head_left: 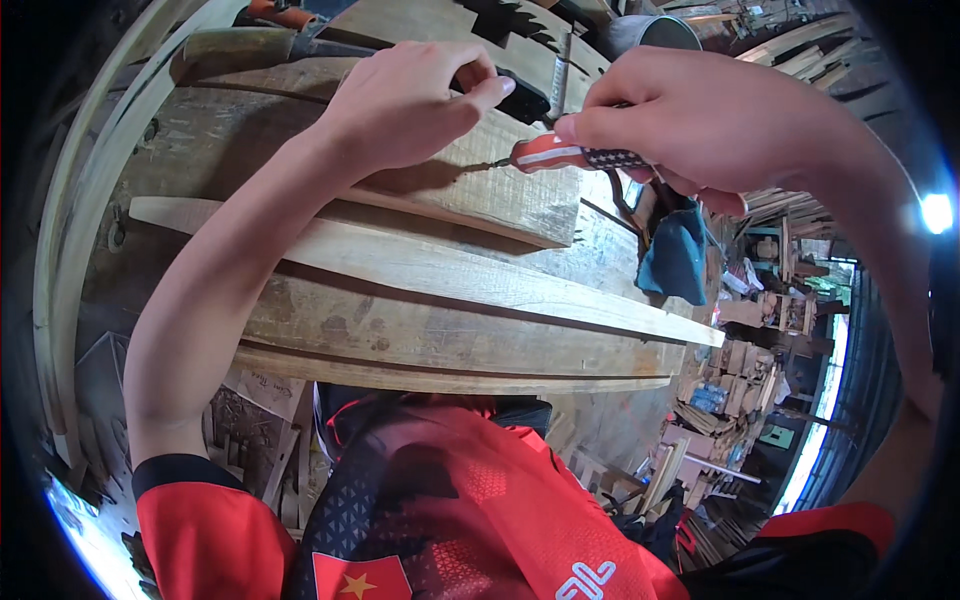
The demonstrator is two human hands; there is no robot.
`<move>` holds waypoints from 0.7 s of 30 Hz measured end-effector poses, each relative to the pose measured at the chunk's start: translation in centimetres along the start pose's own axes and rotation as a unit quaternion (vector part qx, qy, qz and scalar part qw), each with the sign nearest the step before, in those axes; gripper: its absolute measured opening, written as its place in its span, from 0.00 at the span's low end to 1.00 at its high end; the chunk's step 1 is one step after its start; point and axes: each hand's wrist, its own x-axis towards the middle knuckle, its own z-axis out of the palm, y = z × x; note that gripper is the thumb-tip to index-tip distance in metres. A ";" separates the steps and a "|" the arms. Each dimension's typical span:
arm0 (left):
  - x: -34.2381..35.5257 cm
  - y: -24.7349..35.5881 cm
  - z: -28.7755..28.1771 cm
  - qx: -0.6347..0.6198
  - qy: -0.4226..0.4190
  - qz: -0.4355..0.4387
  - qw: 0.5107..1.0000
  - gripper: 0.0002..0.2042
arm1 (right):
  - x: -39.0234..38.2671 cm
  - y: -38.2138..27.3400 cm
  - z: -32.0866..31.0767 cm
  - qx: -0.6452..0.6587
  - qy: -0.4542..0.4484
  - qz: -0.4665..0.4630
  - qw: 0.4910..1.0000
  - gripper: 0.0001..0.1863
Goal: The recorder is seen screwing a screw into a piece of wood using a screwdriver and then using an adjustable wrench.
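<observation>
Right hand (700, 125): closed round a screwdriver (572, 156) with red and black chequered handle, held nearly level, tip pointing left onto a short wooden board (500, 195).
Left hand (405, 105): resting on the same board just left of the tip, fingers (488, 92) curled, pinching at the point where the tip meets the wood; what they pinch is too small to tell.
Long pale plank (450, 275): lying across the counter (200, 140) below the short board, running left to right.
Dark teal cloth (675, 255): at the counter's right end.
Metal bucket (655, 30): top, behind the hands.
Stacked timber offcuts (735, 390): on the floor, lower right.
</observation>
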 end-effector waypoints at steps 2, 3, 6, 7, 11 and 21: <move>-0.2 -0.3 -0.1 -0.001 -0.003 -0.001 1.000 0.17 | -0.3 0.5 0.2 -0.011 -0.008 -0.023 1.000 0.26; -0.4 -0.6 -0.3 -0.008 -0.007 -0.009 1.000 0.17 | 0.2 1.5 1.1 -0.099 0.088 -0.130 0.983 0.23; 0.0 0.2 -0.5 -0.024 -0.025 -0.032 0.999 0.16 | 1.5 5.1 4.2 -0.247 0.341 -0.366 0.830 0.25; 0.0 0.3 -0.5 -0.031 -0.025 -0.030 0.999 0.16 | 0.5 4.9 4.5 -0.395 0.341 -0.348 0.779 0.24; -0.1 -0.1 -0.4 -0.032 -0.019 -0.003 0.999 0.14 | -0.2 4.1 5.3 -0.570 0.374 -0.317 0.659 0.21; 0.0 0.0 -0.3 -0.014 -0.028 -0.018 0.999 0.15 | 2.1 3.9 1.8 -0.089 0.109 -0.142 0.980 0.33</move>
